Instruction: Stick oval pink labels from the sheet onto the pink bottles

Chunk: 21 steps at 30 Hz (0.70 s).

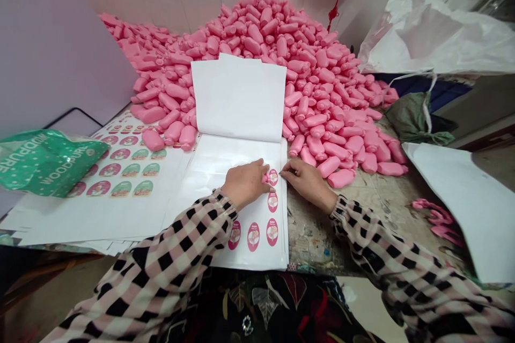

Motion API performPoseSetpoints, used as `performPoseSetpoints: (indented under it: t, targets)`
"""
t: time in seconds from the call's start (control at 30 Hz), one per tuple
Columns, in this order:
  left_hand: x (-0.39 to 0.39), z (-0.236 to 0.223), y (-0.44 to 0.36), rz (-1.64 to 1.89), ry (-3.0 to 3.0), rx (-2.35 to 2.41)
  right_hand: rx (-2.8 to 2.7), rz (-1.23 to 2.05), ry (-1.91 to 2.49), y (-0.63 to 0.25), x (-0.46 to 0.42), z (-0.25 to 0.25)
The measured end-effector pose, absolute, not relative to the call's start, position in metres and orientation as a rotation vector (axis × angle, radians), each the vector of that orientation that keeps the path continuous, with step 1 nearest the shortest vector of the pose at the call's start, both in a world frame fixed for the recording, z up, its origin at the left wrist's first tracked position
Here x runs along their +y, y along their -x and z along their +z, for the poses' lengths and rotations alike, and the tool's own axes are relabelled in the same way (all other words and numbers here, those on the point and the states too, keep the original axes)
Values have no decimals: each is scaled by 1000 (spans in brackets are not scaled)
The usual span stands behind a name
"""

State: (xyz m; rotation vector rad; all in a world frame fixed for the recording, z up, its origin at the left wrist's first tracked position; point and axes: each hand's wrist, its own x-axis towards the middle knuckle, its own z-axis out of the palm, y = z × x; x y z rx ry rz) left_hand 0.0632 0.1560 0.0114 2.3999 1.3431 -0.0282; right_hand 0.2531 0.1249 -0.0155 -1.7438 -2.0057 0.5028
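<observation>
A white sticker sheet (225, 171) lies open in front of me, its upper half (239, 96) propped against a big heap of pink plastic bottles (281, 59). Several pink oval stickers (253, 236) remain along its right side. My left hand (245, 182) rests on the sheet, its fingers pinching a small pink piece beside the top sticker (273, 177). From the right, my right hand (308, 179) points its fingertips at that same sticker's edge. Both sleeves are checked pink and black.
More sheets with pink and green stickers (129, 169) lie to the left under a green plastic bag (44, 161). White bags (438, 32) sit at the right. A white sheet (470, 209) and pink caps (438, 220) lie on the worn table (317, 236).
</observation>
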Motion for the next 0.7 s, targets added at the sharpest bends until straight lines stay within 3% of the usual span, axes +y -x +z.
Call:
performPoseSetpoints:
  t: [0.7]
  targets:
    - [162, 11, -64, -62, -2405, 1296, -1926, 261, 1775, -239, 118, -12]
